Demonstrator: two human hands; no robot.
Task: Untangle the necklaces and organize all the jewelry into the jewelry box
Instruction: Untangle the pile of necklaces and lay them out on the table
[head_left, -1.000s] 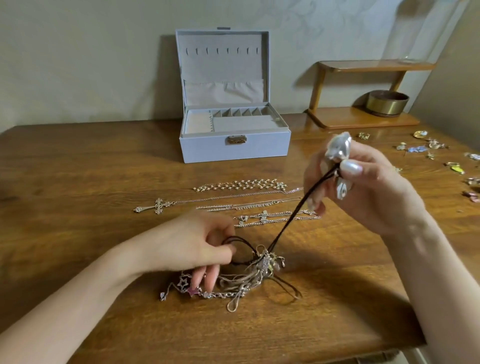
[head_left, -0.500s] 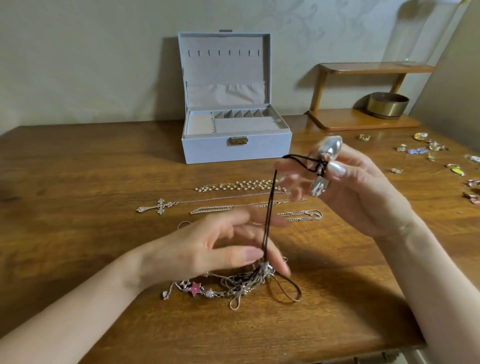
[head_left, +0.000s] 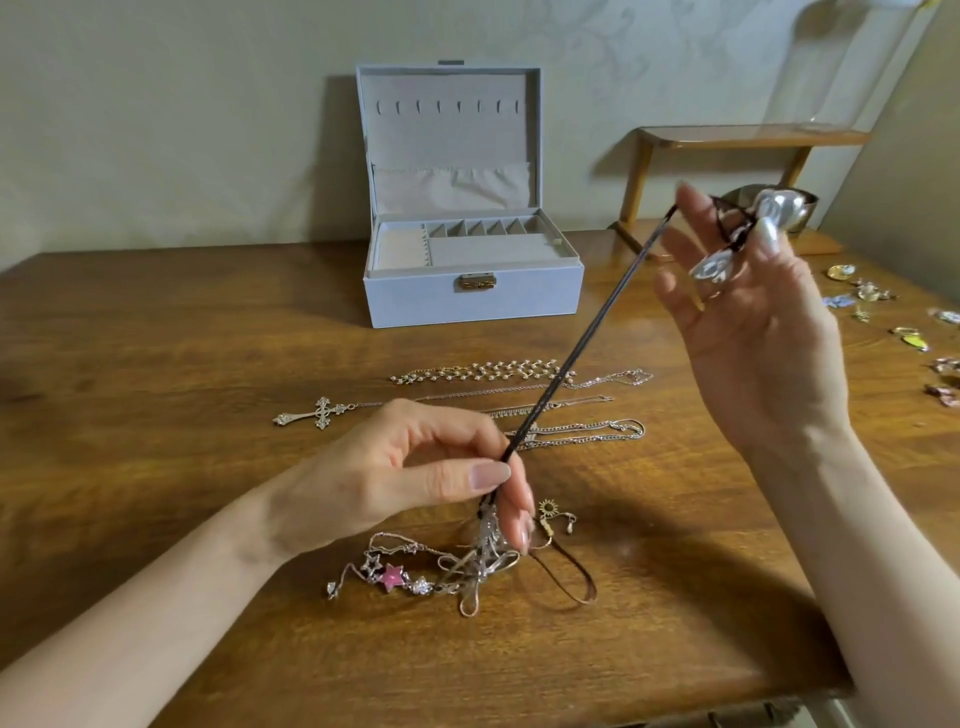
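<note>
A dark cord necklace (head_left: 587, 338) runs taut from a tangle of chains (head_left: 457, 566) on the table up to my right hand (head_left: 753, 332). My right hand, raised at the right, holds the cord's upper end and its silver pendants (head_left: 714, 267) between thumb and fingers. My left hand (head_left: 410, 478) pinches the cord low down, just above the tangle, which includes a pink star charm (head_left: 392, 576). Several untangled necklaces (head_left: 545, 400) lie in rows behind, one with a cross pendant (head_left: 317, 413). The grey jewelry box (head_left: 467, 270) stands open at the back.
Small earrings and charms (head_left: 878, 312) are scattered at the table's right edge. A wooden shelf (head_left: 727, 145) with a metal bowl stands back right, partly behind my right hand. The table's front edge (head_left: 623, 712) is close below the tangle.
My right hand has risen up and to the right, pulling the cord taut. My left hand went from open beside the cord to pinching it above the tangle.
</note>
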